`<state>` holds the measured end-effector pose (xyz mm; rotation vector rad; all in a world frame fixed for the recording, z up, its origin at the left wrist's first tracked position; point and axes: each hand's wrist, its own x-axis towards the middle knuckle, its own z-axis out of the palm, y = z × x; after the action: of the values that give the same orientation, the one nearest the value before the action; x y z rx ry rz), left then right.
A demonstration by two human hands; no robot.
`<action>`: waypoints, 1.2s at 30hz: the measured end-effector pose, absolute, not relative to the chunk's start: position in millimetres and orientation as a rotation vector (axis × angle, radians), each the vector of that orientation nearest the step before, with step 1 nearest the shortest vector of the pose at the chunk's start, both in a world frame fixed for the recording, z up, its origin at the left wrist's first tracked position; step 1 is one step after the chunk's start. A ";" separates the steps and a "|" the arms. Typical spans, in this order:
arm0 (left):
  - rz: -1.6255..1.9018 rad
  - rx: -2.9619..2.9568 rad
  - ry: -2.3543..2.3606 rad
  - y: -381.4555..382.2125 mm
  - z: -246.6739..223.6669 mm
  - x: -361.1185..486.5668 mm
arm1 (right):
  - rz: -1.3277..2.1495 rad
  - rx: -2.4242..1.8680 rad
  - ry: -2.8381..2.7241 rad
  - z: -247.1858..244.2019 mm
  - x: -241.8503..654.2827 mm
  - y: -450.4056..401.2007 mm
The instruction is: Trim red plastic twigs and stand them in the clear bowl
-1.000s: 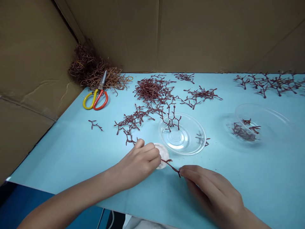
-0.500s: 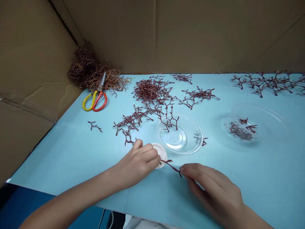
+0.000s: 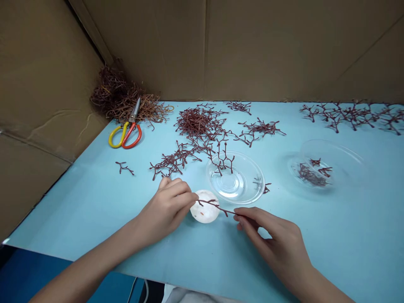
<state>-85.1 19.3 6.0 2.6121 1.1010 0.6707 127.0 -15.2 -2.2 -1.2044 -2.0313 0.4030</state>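
Note:
A thin dark-brown branching twig (image 3: 222, 209) stretches between my two hands, its short side shoots sticking out. My left hand (image 3: 172, 204) pinches its left end, and the fingertips of my right hand (image 3: 273, 235) are closed on the right end. Under the twig lies a small round white dish (image 3: 205, 215) with a few tiny dark specks on it. Just behind stands a clear plastic bowl (image 3: 232, 184), with a forked twig (image 3: 222, 162) across its back left rim. Small twig bits (image 3: 267, 188) lie by its right edge.
Scissors (image 3: 129, 134) with yellow and red handles lie at the left, before a tangled heap of twigs (image 3: 123, 94). Piles of forked twigs (image 3: 197, 122) spread across the back. At right, another clear container (image 3: 293, 167) holds short pieces. Cardboard walls (image 3: 268, 50) rise behind.
My right hand has moved slightly left and now pinches the twig's right end. My left hand has shifted left, uncovering more of the white dish. The twig now lies straighter between both hands.

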 end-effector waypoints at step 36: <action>0.732 2.777 1.088 13.9 6.7 -87.6 | -0.165 -1.026 -2.532 -6.6 114.6 -8.5</action>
<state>-87.6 13.9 6.7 2.7767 1.0883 0.7323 114.6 -8.5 -6.6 -1.0260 -2.5322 -0.1651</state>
